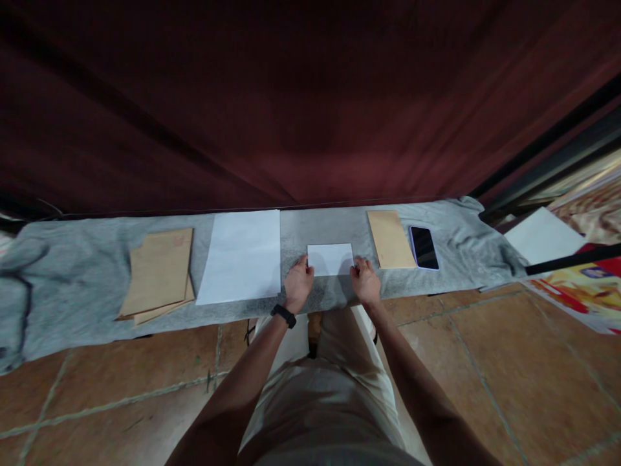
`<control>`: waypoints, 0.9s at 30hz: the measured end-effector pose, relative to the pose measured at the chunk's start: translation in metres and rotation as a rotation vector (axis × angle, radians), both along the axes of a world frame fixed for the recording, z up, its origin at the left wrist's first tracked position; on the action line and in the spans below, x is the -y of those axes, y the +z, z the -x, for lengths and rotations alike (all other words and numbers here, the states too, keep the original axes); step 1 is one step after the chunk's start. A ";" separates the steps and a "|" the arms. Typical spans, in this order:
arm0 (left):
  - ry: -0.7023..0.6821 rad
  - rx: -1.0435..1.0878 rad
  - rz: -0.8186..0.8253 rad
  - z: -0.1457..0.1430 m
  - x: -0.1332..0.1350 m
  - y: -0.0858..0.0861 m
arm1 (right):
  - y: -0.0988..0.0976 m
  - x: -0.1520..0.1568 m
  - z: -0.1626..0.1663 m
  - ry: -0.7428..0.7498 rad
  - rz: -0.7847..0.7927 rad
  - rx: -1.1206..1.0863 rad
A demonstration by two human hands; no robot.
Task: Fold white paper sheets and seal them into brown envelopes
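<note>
A small folded white paper [330, 258] lies on the grey cloth [72, 285] straight ahead of me. My left hand [297, 284] pinches its near left corner, fingers curled. A black band sits on that wrist. My right hand [365, 281] grips the paper's near right corner in the same way. Both hands rest on the cloth at the paper's lower edge.
A large white sheet [242, 255] lies left of the paper, and brown envelopes [158, 274] are stacked further left. To the right are one brown envelope [390, 239] and a dark phone [424, 248]. A dark red curtain hangs behind. Tiled floor lies below.
</note>
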State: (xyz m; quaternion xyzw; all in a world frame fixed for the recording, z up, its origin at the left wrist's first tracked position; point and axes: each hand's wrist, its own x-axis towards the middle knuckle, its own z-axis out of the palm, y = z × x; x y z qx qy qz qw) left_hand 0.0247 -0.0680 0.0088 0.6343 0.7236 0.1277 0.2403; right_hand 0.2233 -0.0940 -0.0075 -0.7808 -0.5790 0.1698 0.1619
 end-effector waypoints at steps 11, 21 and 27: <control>-0.013 -0.030 -0.030 -0.001 0.002 -0.003 | -0.002 0.003 0.002 0.009 -0.037 0.036; -0.354 -0.096 -0.345 -0.002 0.020 -0.021 | -0.004 0.002 0.002 0.014 -0.020 0.055; -0.570 -0.078 -0.370 -0.011 0.039 -0.032 | 0.000 0.005 0.003 0.024 -0.032 0.081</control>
